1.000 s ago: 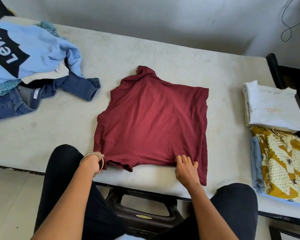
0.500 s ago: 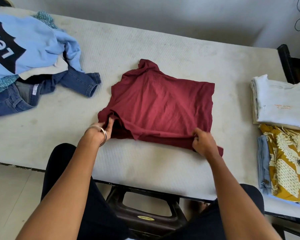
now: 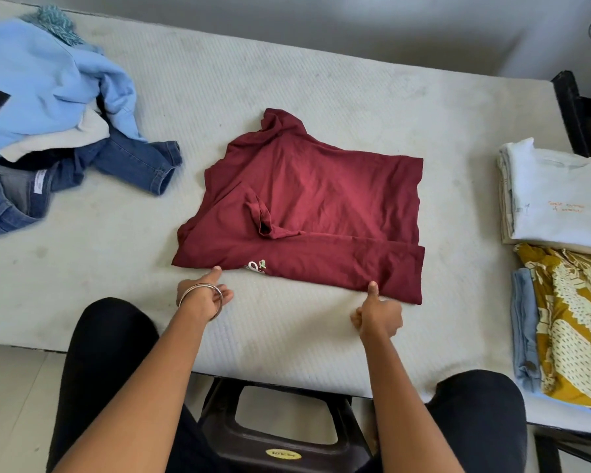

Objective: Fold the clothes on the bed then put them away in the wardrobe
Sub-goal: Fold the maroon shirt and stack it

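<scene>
A maroon t-shirt [image 3: 307, 206] lies in the middle of the white mattress [image 3: 287, 80], its near part folded over so a small printed logo shows at the near edge. My left hand [image 3: 203, 297], with a metal bangle on the wrist, sits just in front of the shirt's near left corner. Its thumb tip touches the edge and its fingers are curled on nothing. My right hand [image 3: 377, 312] is in front of the near right part of the fold, thumb up against the edge, fingers curled with nothing in them.
A heap of unfolded clothes lies at the far left: a light blue sweatshirt [image 3: 45, 83] over blue jeans [image 3: 130, 162]. Folded stacks sit at the right edge: a white t-shirt [image 3: 556, 196], and nearer a mustard patterned shirt [image 3: 574, 322]. A dark plastic stool [image 3: 284, 435] stands between my knees.
Both hands carried the shirt's near edge away from me, laid it over the body as a fold, let go and drew back to the new near edge.
</scene>
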The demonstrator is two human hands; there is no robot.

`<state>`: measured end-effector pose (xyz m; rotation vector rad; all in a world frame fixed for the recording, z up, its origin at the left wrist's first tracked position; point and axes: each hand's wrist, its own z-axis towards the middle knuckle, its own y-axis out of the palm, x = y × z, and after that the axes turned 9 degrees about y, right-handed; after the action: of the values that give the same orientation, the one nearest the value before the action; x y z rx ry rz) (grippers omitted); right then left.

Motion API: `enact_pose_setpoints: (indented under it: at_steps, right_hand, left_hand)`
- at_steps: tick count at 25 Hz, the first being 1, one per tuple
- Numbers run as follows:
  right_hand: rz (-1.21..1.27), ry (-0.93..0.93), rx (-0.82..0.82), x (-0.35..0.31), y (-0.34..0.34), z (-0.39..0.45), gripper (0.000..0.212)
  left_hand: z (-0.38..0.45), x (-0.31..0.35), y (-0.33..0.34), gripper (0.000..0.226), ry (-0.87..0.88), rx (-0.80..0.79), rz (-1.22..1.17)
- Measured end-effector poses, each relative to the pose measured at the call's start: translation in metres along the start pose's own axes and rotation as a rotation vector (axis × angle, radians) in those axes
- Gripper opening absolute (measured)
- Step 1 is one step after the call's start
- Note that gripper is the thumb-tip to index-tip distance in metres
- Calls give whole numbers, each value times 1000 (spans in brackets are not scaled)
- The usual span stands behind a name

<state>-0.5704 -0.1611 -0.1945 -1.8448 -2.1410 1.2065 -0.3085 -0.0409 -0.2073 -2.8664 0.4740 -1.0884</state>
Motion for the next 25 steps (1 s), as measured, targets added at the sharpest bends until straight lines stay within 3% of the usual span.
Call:
enact_pose_setpoints:
  at_steps: [2,4,8,11,13,15,17,18,20,21,23,25]
  right_hand:
    - [426,228,-160,-8,0,9,39]
    - [652,298,-215,-23,-2,16,27]
    - [878,264,-162,-47,-14,20,21]
    - [949,131,-78,-49,-31,29,30]
    - [867,106,21,-39,-44,39,30]
    - [729,117,93,-27,-54,47,29]
    - [455,113,219,-17,-56,46,45]
    - [270,40,316,-14,-51,40,51]
    - [5,-296,403,-10,-32,23,51]
    - [-98,-520,345,-10,-15,12,45]
    - [-259,-892,59,-14,22,-7,32]
    - [-441,-1019,-280,-22,62,-34,42]
  left_hand:
    - [5,-1,1,21,-8,-48,-101]
    - [13,7,8,21,-30,-67,-122]
    - [25,21,9,30,-11,7,-253]
    - [11,23,12,14,125,114,-329]
    - [5,10,11,13,190,144,-278]
    - [0,-4,3,30,176,161,-256]
    - [1,-17,-10,44,148,133,-219]
    - [2,-19,-15,52,161,107,-192]
    - [-3,-14,-21,66,312,84,-14]
    - [-3,-8,-24,70,427,115,182]
    - [6,4,-29,66,659,200,596]
    - [14,15,-34,41,774,170,870]
